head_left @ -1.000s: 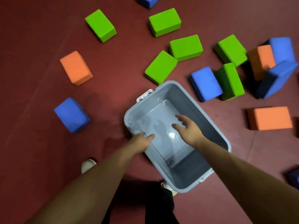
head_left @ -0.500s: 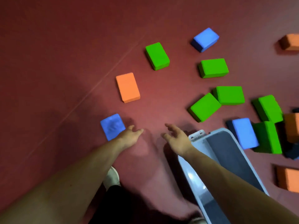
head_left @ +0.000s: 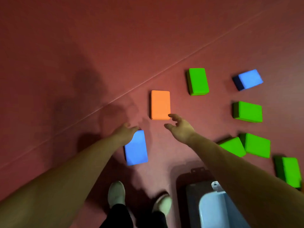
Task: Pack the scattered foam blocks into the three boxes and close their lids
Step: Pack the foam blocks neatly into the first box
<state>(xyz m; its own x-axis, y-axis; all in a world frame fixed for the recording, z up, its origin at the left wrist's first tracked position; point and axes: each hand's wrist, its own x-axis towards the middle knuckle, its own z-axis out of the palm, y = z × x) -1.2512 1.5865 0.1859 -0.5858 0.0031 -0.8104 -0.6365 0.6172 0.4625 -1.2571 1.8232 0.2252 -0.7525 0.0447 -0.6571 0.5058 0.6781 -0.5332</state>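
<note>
An orange foam block [head_left: 160, 105] lies flat on the red floor ahead of me. My right hand [head_left: 180, 127] reaches toward its near right corner, fingers spread and loosely bent, holding nothing. A blue block [head_left: 136, 148] lies closer to me. My left hand [head_left: 125, 131] hovers over its far left corner, fingers extended, empty. The grey open box [head_left: 212, 209] sits at the bottom right, partly hidden by my right forearm.
Several green blocks [head_left: 198, 81] [head_left: 248, 111] [head_left: 256, 145] [head_left: 232, 146] [head_left: 291, 171] and another blue block [head_left: 249, 79] lie scattered to the right. My two feet [head_left: 116, 194] stand at the bottom centre. A seam line crosses the floor diagonally.
My hands left the box interior and moved out over the floor. The view swung left and forward, so the orange and blue blocks now lie right under my hands.
</note>
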